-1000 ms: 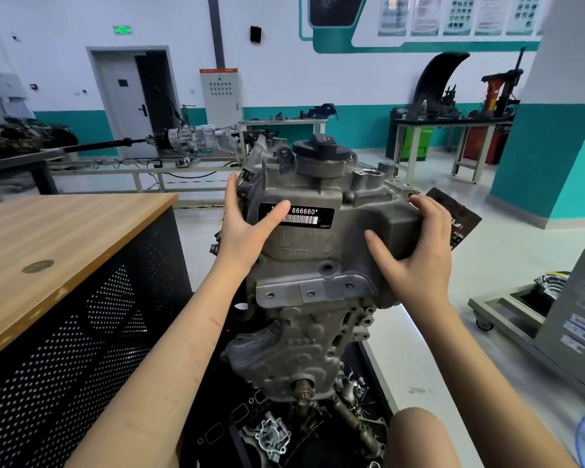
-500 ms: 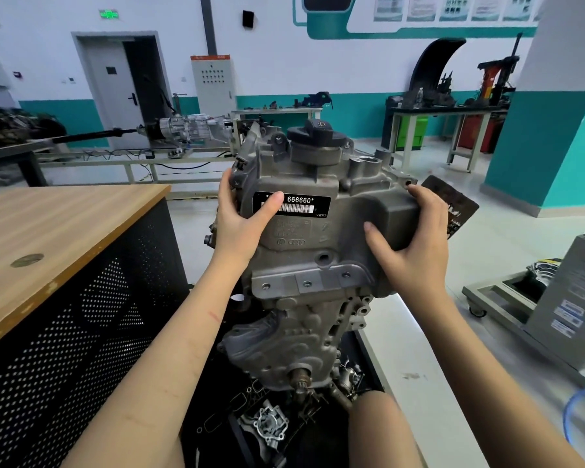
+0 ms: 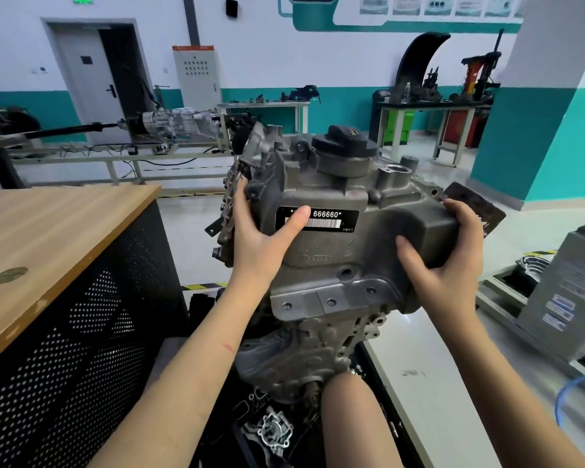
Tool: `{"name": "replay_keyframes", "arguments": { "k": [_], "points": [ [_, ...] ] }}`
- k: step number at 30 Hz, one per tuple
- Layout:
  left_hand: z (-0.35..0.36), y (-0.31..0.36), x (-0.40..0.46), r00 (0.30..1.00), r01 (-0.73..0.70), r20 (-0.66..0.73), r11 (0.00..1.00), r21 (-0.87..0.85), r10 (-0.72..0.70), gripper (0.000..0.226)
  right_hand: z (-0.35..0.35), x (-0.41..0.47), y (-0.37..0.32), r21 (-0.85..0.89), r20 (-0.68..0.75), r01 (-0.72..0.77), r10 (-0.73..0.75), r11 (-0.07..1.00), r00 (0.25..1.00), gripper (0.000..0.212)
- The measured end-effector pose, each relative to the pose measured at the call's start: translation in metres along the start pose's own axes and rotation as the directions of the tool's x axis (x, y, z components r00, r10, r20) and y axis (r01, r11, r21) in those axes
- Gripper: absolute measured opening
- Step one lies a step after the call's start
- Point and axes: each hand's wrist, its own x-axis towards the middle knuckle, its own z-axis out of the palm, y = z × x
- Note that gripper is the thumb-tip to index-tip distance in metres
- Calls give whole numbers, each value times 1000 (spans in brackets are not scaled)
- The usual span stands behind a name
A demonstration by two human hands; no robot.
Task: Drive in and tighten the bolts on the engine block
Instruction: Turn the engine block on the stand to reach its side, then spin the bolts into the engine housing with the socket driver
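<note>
The left hand (image 3: 260, 241) gripped the left flank of the grey cast-metal cover (image 3: 338, 238) that topped the engine block (image 3: 304, 352), its thumb laid flat across the black barcode label (image 3: 318, 219) and its fingers wrapped round the far edge, where their tips were mostly hidden. The right hand (image 3: 450, 265) clasped the cover's boxy right corner, fingers curled over the top edge and thumb pressed against the near face. Neither hand held a tool or a bolt.

The cover sat upright on the darker, grimy lower casting, which stood between a wood-topped bench with black perforated-steel sides (image 3: 65, 251) on the left and the pale floor on the right. A round black filler cap (image 3: 345, 146) crowned the casting. Along the lower flange, several small bolt heads or holes (image 3: 331, 302) were visible; whether they were filled could not be told.

The step seemed to be seating or aligning the cover before any bolt was driven. To do it well, both hands would need to press evenly and keep the flange flush against the block, so the holes lined up and threads started straight. Bolts should be started by hand first, then tightened gradually in a crosswise order.

A loose silver pump housing (image 3: 274, 430) lay at the foot of the block.
</note>
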Motion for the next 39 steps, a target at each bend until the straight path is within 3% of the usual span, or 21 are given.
{"name": "replay_keyframes", "arguments": {
  "k": [4, 8, 13, 16, 18, 21, 23, 25, 26, 28, 30, 36, 39],
  "points": [
    [-1, -3, 3, 1000, -6, 21, 1000, -4, 6, 102, 4, -1, 7, 9, -45, -1, 1, 1000, 999, 61],
    [-1, -3, 2, 999, 1, 37, 1000, -9, -1, 111, 6, -2, 8, 12, -69, -2, 3, 1000, 998, 59],
    [-6, -2, 3, 998, 22, 57, 999, -45, -19, 111, -2, -3, -4, -38, -22, 1, -2, 999, 1000, 76],
    [-12, -1, 2, 996, 29, 88, 999, -41, -25, 111, -7, -8, -24, -118, -80, 182, -192, 976, 978, 69],
    [-22, 0, 2, 996, 30, 83, 999, -31, -27, 109, -1, -14, -46, -47, -77, 322, -324, 946, 943, 51],
    [-46, 8, 3, 999, 47, 30, 998, -47, -45, 84, 33, -27, -91, 187, -28, 445, -448, 876, 893, 29],
    [-75, 14, 2, 997, 66, -39, 997, -48, -68, 45, 70, -37, -128, 398, 20, 458, -506, 795, 862, 19],
    [-118, 20, -3, 988, 88, -127, 996, 2, -87, 11, 112, -46, -166, 594, 164, 334, -516, 732, 841, 18],
    [-144, 23, -7, 980, 104, -176, 993, 59, -93, 10, 133, -51, -184, 651, 292, 207, -492, 730, 820, 20],
    [-203, 30, -21, 948, 182, -294, 964, 195, -120, 16, 173, -68, -220, 659, 570, -98, -410, 745, 712, 14],
    [-262, 41, -41, 901, 294, -405, 906, 305, -156, 19, 209, -89, -249, 605, 733, -289, -377, 742, 567, 3],
    [-407, 86, -118, 689, 564, -699, 747, 353, -190, 15, 272, -171, -317, 496, 866, -454, -462, 740, 194, 4],
    [-446, 93, -157, 593, 631, -791, 698, 338, -154, 13, 285, -208, -343, 425, 887, -498, -457, 756, 65, 4]
  ]
}}
